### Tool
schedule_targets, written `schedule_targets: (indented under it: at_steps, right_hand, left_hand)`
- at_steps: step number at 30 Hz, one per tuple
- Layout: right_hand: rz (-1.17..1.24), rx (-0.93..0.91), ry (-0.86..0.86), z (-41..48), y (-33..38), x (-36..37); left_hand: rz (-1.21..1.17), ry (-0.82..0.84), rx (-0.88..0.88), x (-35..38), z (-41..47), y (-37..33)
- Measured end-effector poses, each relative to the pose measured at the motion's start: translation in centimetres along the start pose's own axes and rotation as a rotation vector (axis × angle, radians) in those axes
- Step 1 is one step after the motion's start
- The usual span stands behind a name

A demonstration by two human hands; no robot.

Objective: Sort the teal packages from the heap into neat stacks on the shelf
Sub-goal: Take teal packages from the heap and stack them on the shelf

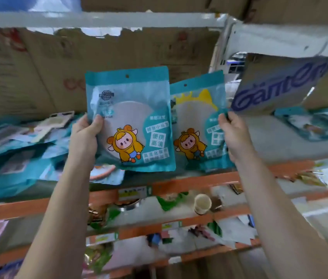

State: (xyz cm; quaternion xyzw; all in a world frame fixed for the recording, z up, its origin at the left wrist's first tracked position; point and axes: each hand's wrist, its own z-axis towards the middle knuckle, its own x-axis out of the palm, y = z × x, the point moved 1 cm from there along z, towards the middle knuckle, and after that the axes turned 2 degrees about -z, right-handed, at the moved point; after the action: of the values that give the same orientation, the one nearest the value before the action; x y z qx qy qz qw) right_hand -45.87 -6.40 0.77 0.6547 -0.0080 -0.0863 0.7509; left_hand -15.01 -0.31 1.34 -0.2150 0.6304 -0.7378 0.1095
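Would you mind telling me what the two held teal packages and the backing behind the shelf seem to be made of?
Left package and right package: probably glossy plastic film, given the sheen, clear windows and punched hang holes. Shelf backing: matte brown cardboard, with a torn, ragged top edge and faded red print.

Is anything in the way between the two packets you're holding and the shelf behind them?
Nothing visible: the left packet and right packet are held upright over bare shelf; the heap lies off left.
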Motion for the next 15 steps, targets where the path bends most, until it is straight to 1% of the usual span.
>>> schedule_targets:
  at_steps: [2, 6, 8, 11, 15]
  right_hand:
    - [-0.028, 0.030, -0.056, -1.0, -1.3, -5.6]
    - [-0.163, 0.046, -0.168, -2.4, -4.1, -15.9]
    - [-0.189, 0.070, -0.237, -3.0, -5.7, -20.2]
    - [-0.178, 0.132, -0.350, -3.5, -7.4, -25.8]
    - [-0.136, 0.168, -0.418, -2.6, -9.8, -31.3]
  left_hand:
    - [-0.022, 0.030, -0.065, 4.8, -2.6, 1.4]
    - [0.013, 0.064, -0.137, 13.6, -6.7, 4.5]
    - [0.021, 0.079, -0.172, 17.6, -8.3, 5.9]
    - [0.033, 0.120, -0.222, 22.9, -10.7, 7.5]
    - [0.044, 0.180, -0.235, 28.7, -11.8, 9.4]
